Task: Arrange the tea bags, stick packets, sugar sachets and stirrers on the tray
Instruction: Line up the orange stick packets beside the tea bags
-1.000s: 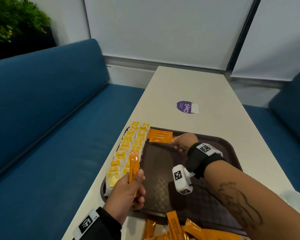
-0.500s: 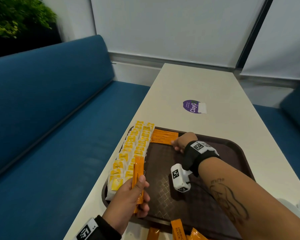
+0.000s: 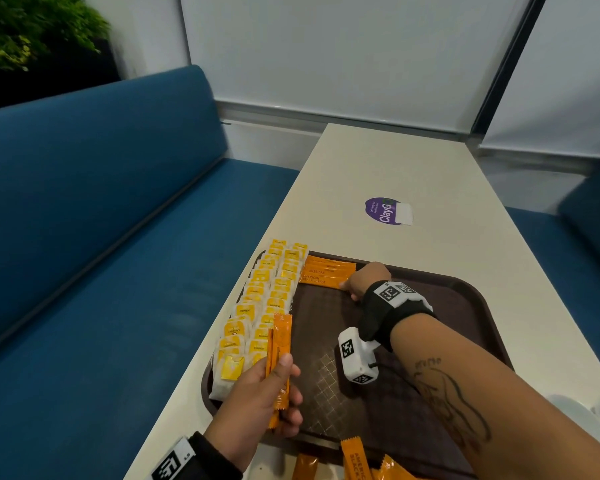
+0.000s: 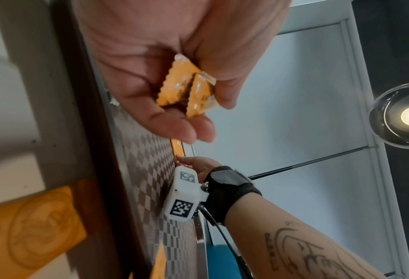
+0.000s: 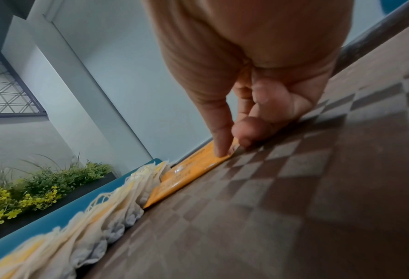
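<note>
Change: the head view has swung a little; the left hand with its packets sits lower and nearer the tray's near edge than a second ago, while the right hand stays at the far row.
Tea bags (image 3: 264, 306): two overlapping columns along the tray's left side, soft paper pouches with loose strings; likely very light and easily nudged out of line.
Left hand (image 3: 257, 403): over the near-left of the tray, thumb and curled fingers pinching the held stick packets near their lower ends.
Held stick packets (image 3: 279, 358): at least two orange sticks, upright, beside the tea bags; thin, glossy film with crimped ends, so probably slippery and bendy. A pinch at mid-length should control them best.
Tray (image 3: 465, 292): brown, patterned floor, raised rim, on the white table (image 3: 413, 168).
Laid stick packets (image 3: 326, 273): flat side by side at the tray's far edge, touching the tea bags.
Right hand (image 3: 368, 280): fingers curled, one fingertip (image 5: 220, 151) pressing the near end of the laid packets, seemingly squaring the row.
Loose packets (image 3: 354, 459): more orange sticks on the table, just off the tray's near edge.
</note>
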{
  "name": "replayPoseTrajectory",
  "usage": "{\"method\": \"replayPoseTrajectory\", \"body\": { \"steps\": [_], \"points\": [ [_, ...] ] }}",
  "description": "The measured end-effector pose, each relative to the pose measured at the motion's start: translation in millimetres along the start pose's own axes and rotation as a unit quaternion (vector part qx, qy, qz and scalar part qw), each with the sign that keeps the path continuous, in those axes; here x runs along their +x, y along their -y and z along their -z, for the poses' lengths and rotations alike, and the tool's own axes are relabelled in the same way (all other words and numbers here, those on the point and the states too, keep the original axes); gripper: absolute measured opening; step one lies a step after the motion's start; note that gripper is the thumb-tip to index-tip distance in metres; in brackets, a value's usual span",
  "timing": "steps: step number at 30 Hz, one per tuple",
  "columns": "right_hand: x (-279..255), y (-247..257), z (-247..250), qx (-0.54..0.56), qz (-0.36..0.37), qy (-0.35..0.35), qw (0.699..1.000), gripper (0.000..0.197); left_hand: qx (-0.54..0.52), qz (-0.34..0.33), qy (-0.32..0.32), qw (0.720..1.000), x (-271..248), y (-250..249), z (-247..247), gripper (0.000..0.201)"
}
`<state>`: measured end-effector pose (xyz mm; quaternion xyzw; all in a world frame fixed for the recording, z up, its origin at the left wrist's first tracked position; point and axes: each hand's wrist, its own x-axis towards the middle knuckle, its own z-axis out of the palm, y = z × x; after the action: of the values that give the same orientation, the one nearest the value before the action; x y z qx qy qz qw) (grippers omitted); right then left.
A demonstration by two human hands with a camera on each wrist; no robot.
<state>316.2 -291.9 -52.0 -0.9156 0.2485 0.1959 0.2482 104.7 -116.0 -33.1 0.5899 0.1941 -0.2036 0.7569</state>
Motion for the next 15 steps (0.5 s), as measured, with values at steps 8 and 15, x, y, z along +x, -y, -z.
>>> {"method": "replayPoseTrajectory", "body": {
  "steps": [8, 15],
  "points": [
    [-1, -8, 3, -0.009, 0.027, 0.014, 0.999, 0.028, -0.032, 0.007, 0.027, 0.999, -3, -6, -3, 0.02],
    [-10, -5, 3, -0.023, 0.041, -0.003, 0.999, 0.026, -0.026, 0.022, 0.023, 0.999, -9, -3, -6, 0.021]
  ]
}}
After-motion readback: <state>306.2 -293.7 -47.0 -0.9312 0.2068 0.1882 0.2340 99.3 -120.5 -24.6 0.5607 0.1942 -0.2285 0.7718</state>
